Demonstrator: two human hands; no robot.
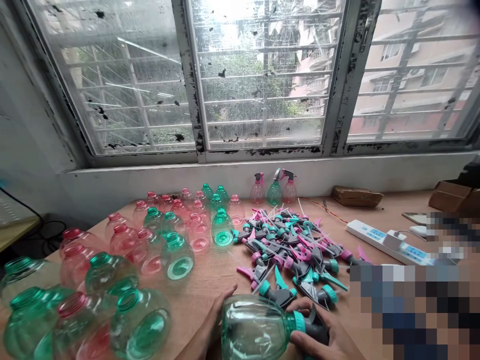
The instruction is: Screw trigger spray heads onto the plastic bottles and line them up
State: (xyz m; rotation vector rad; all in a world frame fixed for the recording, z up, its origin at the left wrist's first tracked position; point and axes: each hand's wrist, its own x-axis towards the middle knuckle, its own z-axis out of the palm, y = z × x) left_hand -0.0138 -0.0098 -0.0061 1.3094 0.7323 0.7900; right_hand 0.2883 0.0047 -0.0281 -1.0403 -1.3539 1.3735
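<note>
A clear green spray bottle (253, 327) lies sideways low in front of me, its neck pointing right. My left hand (213, 322) holds the bottle around its base end; most of its fingers are hidden behind the plastic. At the neck, my right hand (333, 332) grips the dark grey and teal spray head (315, 327), thumb against the teal collar. The spray head sits on the bottle's mouth. Just beyond my hands lies a heap of loose spray heads (288, 245) in grey, pink and teal, some with white tubes.
Open pink and green bottles (174, 255) crowd the table's left side. Three bottles with spray heads (274, 192) stand by the wall under the window. A white power strip (386, 242), a brown packet (356, 196) and a cardboard box (455, 195) are on the right.
</note>
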